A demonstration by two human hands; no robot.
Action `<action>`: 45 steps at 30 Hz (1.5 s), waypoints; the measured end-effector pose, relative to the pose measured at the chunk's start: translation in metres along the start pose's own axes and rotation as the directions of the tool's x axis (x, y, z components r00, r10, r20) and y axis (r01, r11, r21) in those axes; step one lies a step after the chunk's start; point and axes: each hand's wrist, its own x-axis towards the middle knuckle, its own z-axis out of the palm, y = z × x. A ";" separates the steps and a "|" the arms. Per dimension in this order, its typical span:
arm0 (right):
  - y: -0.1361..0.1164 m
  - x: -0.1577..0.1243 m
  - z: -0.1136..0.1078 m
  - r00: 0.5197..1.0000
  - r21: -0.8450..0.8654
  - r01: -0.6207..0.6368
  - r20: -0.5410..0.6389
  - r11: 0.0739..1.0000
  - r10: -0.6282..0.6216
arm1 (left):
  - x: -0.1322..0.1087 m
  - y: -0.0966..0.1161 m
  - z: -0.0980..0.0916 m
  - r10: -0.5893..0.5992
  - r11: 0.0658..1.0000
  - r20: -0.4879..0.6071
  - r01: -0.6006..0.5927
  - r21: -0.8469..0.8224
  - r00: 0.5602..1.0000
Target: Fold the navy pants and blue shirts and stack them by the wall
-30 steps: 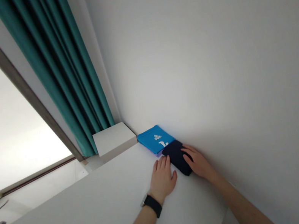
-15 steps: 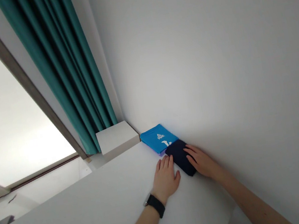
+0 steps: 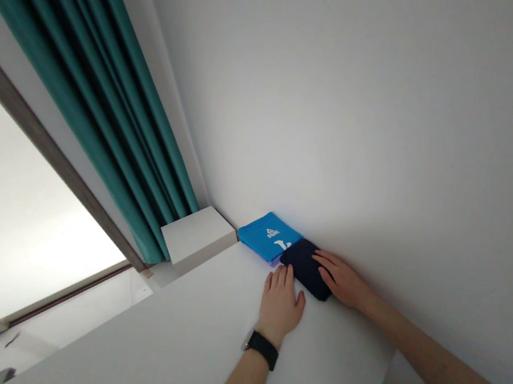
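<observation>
A folded dark navy cloth (image 3: 305, 266) lies on the white surface (image 3: 167, 360) against the wall. Behind it sits a folded bright blue garment (image 3: 267, 236) with a white logo, partly overlapped by the navy cloth. My left hand (image 3: 280, 303), with a black watch on its wrist, lies flat on the surface, its fingertips at the navy cloth's left edge. My right hand (image 3: 344, 279) rests flat on the cloth's right side, fingers stretched out.
A white wall (image 3: 375, 131) rises straight behind the cloths. A small white box (image 3: 197, 234) stands in the corner below a teal curtain (image 3: 123, 109). A bright window (image 3: 7, 216) fills the left. The white surface ends in an edge at the lower right.
Both hands stay at the navy cloth and have barely shifted. The view has drifted slightly.
</observation>
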 end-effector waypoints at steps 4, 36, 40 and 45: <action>-0.001 0.000 0.003 0.998 -0.012 -0.048 -0.043 0.999 0.048 | 0.000 0.000 0.000 0.007 1.000 -0.009 -0.007 -0.002 1.000; -0.001 0.055 0.032 0.980 -0.175 0.056 0.198 0.983 -0.020 | -0.004 0.000 -0.006 0.035 0.998 -0.065 -0.038 -0.047 0.997; 0.007 0.052 0.040 0.978 -0.173 0.066 0.205 0.983 -0.030 | -0.004 0.000 -0.008 0.052 0.997 -0.072 -0.055 -0.045 0.996; 0.007 0.053 0.035 0.979 -0.153 0.082 0.195 0.985 -0.051 | -0.002 -0.002 -0.006 0.045 0.996 -0.076 -0.051 -0.078 0.996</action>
